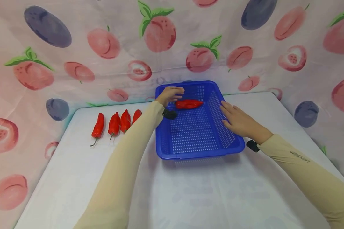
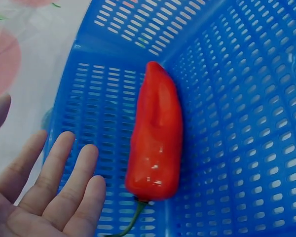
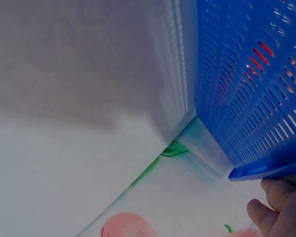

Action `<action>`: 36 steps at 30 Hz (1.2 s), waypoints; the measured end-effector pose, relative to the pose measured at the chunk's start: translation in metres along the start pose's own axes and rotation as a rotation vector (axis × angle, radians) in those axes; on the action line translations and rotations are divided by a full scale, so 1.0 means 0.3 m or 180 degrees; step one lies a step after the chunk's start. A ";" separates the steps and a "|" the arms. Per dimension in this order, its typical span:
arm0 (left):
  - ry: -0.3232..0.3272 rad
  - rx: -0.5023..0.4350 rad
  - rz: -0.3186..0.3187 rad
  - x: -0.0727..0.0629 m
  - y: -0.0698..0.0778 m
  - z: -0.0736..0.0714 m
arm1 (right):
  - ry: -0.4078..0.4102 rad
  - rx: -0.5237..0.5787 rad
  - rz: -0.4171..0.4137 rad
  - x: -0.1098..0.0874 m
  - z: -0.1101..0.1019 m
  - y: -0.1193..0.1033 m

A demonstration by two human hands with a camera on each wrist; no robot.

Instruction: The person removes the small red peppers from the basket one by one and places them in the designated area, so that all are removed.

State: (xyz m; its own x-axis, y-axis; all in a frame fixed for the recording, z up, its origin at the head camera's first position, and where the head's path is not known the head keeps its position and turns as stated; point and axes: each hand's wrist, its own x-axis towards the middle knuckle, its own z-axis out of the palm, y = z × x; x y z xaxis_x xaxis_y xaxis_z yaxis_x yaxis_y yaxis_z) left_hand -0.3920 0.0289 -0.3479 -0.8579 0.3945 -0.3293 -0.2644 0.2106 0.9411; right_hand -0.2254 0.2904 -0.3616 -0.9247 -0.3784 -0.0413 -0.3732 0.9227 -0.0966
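A long red pepper (image 1: 188, 104) with a green stem lies on the floor of a blue plastic basket (image 1: 200, 156), towards its far side. My left hand (image 1: 170, 94) is over the basket's far left part, its fingers extended. In the left wrist view those fingers (image 2: 81, 185) are spread beside the pepper (image 2: 155, 138), with nothing in them. On the basket's right rim rests my right hand (image 1: 239, 121), fingers straight. The right wrist view has its fingertips (image 3: 276, 195) at the rim, outside the slotted wall (image 3: 246, 108).
Left of the basket, several red peppers lie on the white table (image 1: 74, 178): one (image 1: 98, 127) stands apart at the far left, and another (image 1: 137, 115) is partly hidden by my left sleeve. A fruit-print cloth (image 1: 109, 76) hangs behind the table.
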 end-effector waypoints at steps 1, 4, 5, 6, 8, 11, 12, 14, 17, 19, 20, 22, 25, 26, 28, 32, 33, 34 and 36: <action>0.0022 -0.0001 -0.0012 0.005 -0.004 0.002 | -0.0001 0.0001 0.0003 0.000 0.001 0.001; 0.0075 0.0007 -0.0043 0.016 -0.015 0.005 | 0.0004 0.0001 0.0003 0.000 0.004 0.003; 0.0086 0.0021 -0.0051 0.019 -0.018 0.005 | 0.0005 0.0008 0.0002 0.000 0.004 0.003; 0.0098 0.0038 -0.0052 0.021 -0.020 0.005 | 0.0001 0.0012 0.0006 0.000 0.004 0.004; 0.0134 0.0064 -0.0057 0.024 -0.023 0.003 | -0.0009 0.0020 0.0013 0.001 0.002 0.001; 0.0201 0.0095 -0.0057 0.026 -0.026 -0.002 | -0.0035 0.0043 0.0027 0.002 -0.002 -0.003; 0.0227 0.0110 -0.0062 0.027 -0.027 -0.004 | -0.0029 0.0055 0.0029 0.001 -0.001 -0.005; 0.0281 0.0091 -0.0099 0.029 -0.027 -0.006 | -0.0031 0.0061 0.0029 0.002 -0.002 -0.006; 0.0350 0.0025 -0.0223 0.034 -0.028 -0.008 | -0.0028 0.0044 0.0032 0.004 0.002 -0.003; 0.0379 -0.0011 -0.0311 0.037 -0.030 -0.009 | -0.0037 0.0015 0.0044 0.006 0.004 0.001; 0.0393 -0.0011 -0.0348 0.040 -0.031 -0.009 | -0.0038 0.0010 0.0053 0.006 0.005 0.002; 0.0418 0.0036 -0.0390 0.040 -0.034 -0.008 | -0.0035 -0.0006 0.0059 0.006 0.006 0.005; 0.0474 0.0121 -0.0405 0.033 -0.039 -0.003 | -0.0016 0.0024 0.0049 0.004 0.008 0.004; 0.0503 0.0139 -0.0410 0.030 -0.041 0.000 | -0.0005 0.0031 0.0040 0.003 0.009 0.004; 0.0548 0.0169 -0.0406 0.019 -0.042 0.005 | 0.0003 0.0052 0.0031 0.001 0.010 0.001; 0.0633 0.0233 -0.0396 0.006 -0.043 0.011 | 0.0036 0.0053 0.0038 -0.001 0.012 0.000; 0.0656 0.0264 -0.0396 0.005 -0.043 0.012 | 0.0042 0.0053 0.0045 0.000 0.012 0.000; 0.0684 0.0285 -0.0401 0.006 -0.044 0.013 | 0.0056 0.0048 0.0052 0.001 0.013 0.001; 0.0754 0.0326 -0.0402 0.012 -0.046 0.015 | 0.0082 0.0026 0.0066 0.002 0.014 0.002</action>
State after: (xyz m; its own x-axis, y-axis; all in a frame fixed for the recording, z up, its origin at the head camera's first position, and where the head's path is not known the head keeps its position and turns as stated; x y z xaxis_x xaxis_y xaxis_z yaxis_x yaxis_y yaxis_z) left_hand -0.3895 0.0314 -0.3626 -0.9032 0.1420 -0.4052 -0.3402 0.3389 0.8772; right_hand -0.2261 0.2904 -0.3659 -0.9340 -0.3569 -0.0177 -0.3533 0.9297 -0.1041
